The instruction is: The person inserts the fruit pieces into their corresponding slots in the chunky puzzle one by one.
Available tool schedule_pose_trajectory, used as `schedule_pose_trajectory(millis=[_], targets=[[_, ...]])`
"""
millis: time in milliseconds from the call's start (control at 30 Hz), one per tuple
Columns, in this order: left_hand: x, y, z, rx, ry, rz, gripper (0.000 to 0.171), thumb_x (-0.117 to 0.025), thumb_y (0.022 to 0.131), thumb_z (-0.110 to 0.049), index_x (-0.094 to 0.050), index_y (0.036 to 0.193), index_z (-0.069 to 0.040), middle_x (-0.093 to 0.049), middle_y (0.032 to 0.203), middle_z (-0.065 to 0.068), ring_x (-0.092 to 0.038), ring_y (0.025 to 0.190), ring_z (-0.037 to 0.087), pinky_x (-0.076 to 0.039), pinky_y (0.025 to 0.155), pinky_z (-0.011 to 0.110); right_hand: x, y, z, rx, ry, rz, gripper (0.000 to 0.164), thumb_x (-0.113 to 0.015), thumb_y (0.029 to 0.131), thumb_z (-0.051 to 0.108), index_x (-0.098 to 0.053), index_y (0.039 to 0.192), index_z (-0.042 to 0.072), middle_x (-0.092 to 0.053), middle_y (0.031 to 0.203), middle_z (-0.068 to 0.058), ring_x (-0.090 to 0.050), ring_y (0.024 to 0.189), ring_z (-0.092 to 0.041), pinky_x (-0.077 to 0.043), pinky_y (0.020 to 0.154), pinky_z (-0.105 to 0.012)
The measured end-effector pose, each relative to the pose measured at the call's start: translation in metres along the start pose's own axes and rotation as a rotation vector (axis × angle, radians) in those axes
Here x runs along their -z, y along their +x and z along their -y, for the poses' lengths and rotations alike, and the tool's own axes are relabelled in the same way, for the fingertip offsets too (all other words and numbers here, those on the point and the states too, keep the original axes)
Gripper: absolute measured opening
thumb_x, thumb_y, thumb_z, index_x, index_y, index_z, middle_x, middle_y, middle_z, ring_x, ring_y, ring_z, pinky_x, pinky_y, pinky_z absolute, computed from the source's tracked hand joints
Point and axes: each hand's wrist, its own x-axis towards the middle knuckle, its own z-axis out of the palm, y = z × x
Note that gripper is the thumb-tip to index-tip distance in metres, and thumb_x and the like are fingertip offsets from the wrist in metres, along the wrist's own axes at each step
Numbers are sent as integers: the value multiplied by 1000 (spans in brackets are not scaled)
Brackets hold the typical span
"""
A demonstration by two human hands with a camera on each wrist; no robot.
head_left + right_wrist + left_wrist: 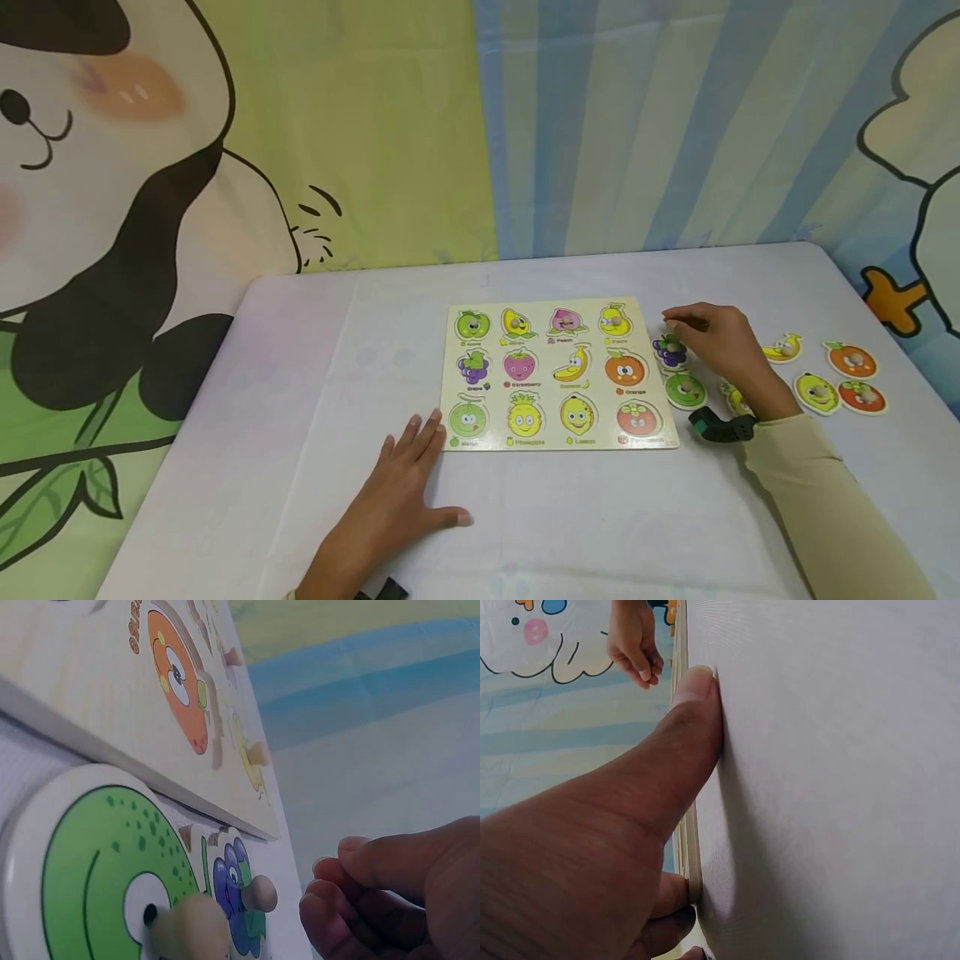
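My left hand (401,479) lies with straight fingers at the lower left corner of a wooden fruit puzzle board (495,421), fingertips right at its edge. The thumb (694,697) points along the board's near side in the left wrist view. My right hand (716,337) is just right of the board, above a knobbed grape puzzle piece (670,352). Its fingers are loosely bent with the thumb near the fingertips, and nothing shows between them in the right wrist view. A green melon piece (685,390) lies beside the grape piece.
Right of my right arm lie a banana piece (783,347), an orange piece (852,360), a lemon piece (817,393) and a tomato piece (862,397). A yellow piece (733,398) is partly behind the wrist. Knobbed pieces such as the pear (615,320) sit in the board's top row.
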Motion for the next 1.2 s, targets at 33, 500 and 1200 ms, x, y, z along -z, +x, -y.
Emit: schedule_pose_trajectory(millis=[33,500,1200], targets=[[0,0,0,-1,-2,2,114,-78,63,-67,-37,149,-4,-21,160,6,-12,147,30,-15,114,57,1,-1,0,-11,-9,-3,33,-56,100,23,-65,122,0,-61,123,-22,-56,109,-37,-51,83,-50],[1,1,1,-21,4,-6,114,-77,63,-67,-38,149,-3,-23,160,7,-15,146,31,-18,114,57,3,-11,-7,-38,-9,4,30,-59,98,21,-65,120,1,-64,117,-20,-60,102,-33,-53,75,-42],[1,1,1,-19,5,-11,114,-77,62,-68,-40,148,-4,-22,160,6,-14,146,31,-17,114,56,-7,-13,-7,-96,0,88,32,-63,96,17,-62,122,-3,-62,116,-24,-58,103,-35,-48,86,-48]])
